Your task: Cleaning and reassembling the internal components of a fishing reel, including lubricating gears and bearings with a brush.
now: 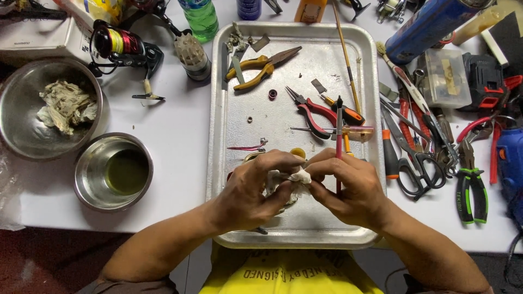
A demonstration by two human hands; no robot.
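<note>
While the left hand (248, 188) pinches a white cloth (297, 177) w/ a small part hidden inside, over the metal tray (283, 228), the right hand (351, 188) grips a red tool (339, 141); it may slip & the part drop among loose bits.

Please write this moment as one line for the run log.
left hand: holds rag | right hand: holds rag, red tool | over tray | pliers behind
</note>
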